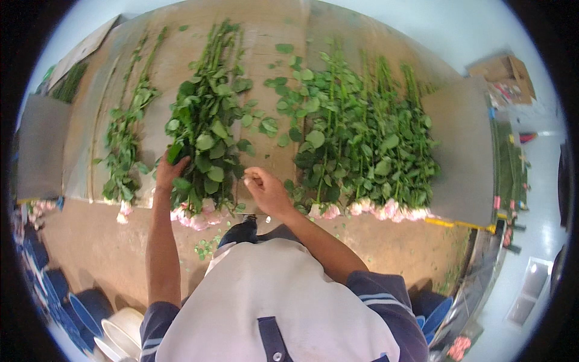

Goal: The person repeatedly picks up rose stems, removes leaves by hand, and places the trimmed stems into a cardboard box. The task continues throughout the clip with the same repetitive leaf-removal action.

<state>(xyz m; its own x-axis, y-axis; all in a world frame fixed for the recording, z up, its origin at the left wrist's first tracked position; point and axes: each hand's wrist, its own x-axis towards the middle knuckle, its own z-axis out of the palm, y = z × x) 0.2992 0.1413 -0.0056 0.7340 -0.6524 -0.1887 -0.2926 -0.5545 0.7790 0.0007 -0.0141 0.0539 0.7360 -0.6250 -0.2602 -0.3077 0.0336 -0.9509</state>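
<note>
With the left hand [171, 171], touches the left flank of the middle rose bundle [208, 117]. Thumb parted from the fingers, dark leaf between; tips lost in foliage, so cannot tell whether clamped on a stem. Probably set there to steady the bundle from its side.

With the right hand [266, 190], hangs just beside the opposite flank. Fingers curled inward, tips near the thumb; cannot tell whether pinching anything.

Just outward: middle bundle flat on the wooden table [271, 27], stems pointing away, pink blooms [196, 218] at the near edge, likely so to spare the petals and line up the heads. To the right, a wide rose row [374, 136], laid the same way. To the left, a thin rose bunch [126, 142], well apart, seemingly to keep lots separate. Between: loose leaves [284, 48].

Farther out: grey panels [464, 157] at both table ends, blue buckets [90, 304] and white buckets [125, 329] lower left, cardboard box [509, 72] upper right.
</note>
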